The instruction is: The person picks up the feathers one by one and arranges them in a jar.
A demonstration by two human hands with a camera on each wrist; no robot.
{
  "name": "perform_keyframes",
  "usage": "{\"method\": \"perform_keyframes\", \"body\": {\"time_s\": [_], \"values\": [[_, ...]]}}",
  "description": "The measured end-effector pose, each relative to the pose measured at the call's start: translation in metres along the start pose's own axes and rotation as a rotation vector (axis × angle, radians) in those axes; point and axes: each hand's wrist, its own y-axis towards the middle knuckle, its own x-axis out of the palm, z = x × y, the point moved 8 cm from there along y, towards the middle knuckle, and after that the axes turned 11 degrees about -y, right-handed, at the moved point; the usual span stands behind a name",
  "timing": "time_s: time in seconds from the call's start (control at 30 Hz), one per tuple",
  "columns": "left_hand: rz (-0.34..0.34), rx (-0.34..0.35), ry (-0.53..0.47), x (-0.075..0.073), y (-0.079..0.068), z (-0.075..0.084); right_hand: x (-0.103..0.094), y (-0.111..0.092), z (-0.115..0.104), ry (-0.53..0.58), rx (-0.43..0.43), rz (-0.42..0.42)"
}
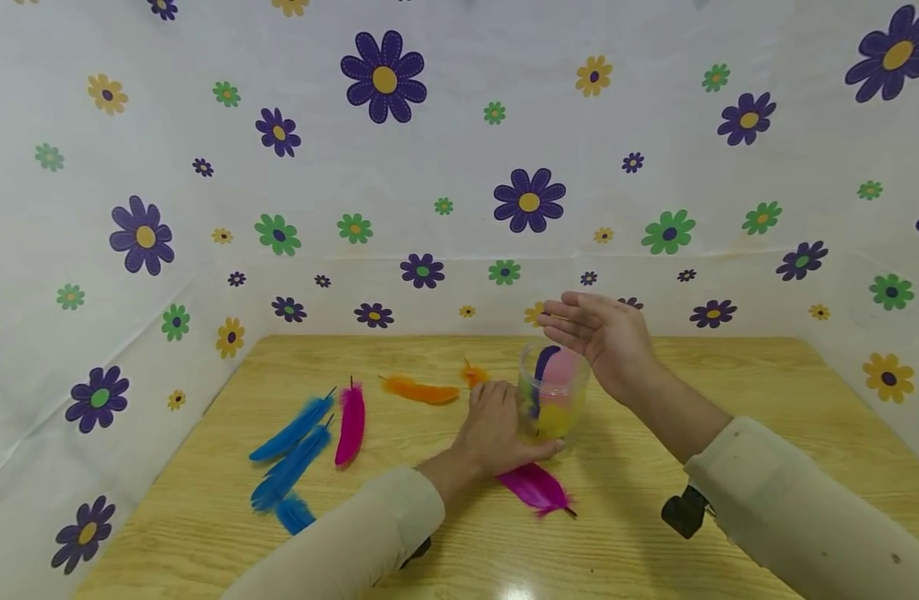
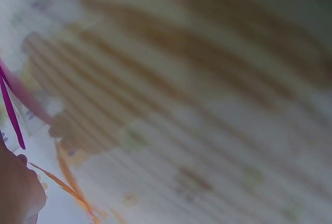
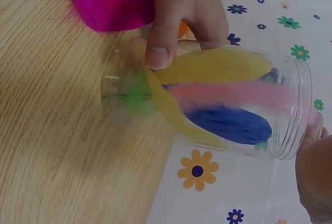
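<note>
A clear jar (image 1: 577, 390) stands upright on the table, its mouth uncovered. Inside it are yellow feathers (image 3: 218, 66), a pink feather (image 3: 223, 95), a dark blue feather (image 3: 228, 125) and a green feather (image 3: 137, 97). My left hand (image 1: 496, 427) holds the jar low on its left side, thumb across the front. Straight-fingered, my right hand (image 1: 612, 346) is raised at the right of the rim, its fingertips close to the pink feather's tip in the right wrist view. A magenta feather (image 1: 534, 487) lies just in front of the left hand.
Several blue feathers (image 1: 290, 471) lie at the table's left, beside another magenta feather (image 1: 350, 423). An orange feather (image 1: 422, 390) rests farther back, and a second orange feather (image 1: 474, 375) shows behind the left hand. A flower-printed cloth (image 1: 459, 150) hangs behind the wooden table (image 1: 654, 533).
</note>
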Motion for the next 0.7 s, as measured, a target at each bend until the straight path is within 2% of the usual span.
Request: {"method": "perform_keyframes", "body": {"time_s": [0.37, 0.5, 0.6, 0.7], "values": [[-0.009, -0.008, 0.005, 0.001, -0.001, 0.0, -0.011, -0.007, -0.002, -0.039, -0.033, 0.009], [-0.01, -0.003, 0.007, 0.001, -0.001, 0.001, -0.019, -0.014, -0.002, -0.045, -0.069, 0.009], [-0.009, 0.0, 0.006, 0.001, -0.001, 0.001, -0.026, -0.021, -0.003, -0.136, -0.145, 0.025], [-0.005, -0.001, 0.006, 0.0, -0.001, 0.001, -0.031, -0.03, -0.006, -0.343, -0.274, 0.06]]}}
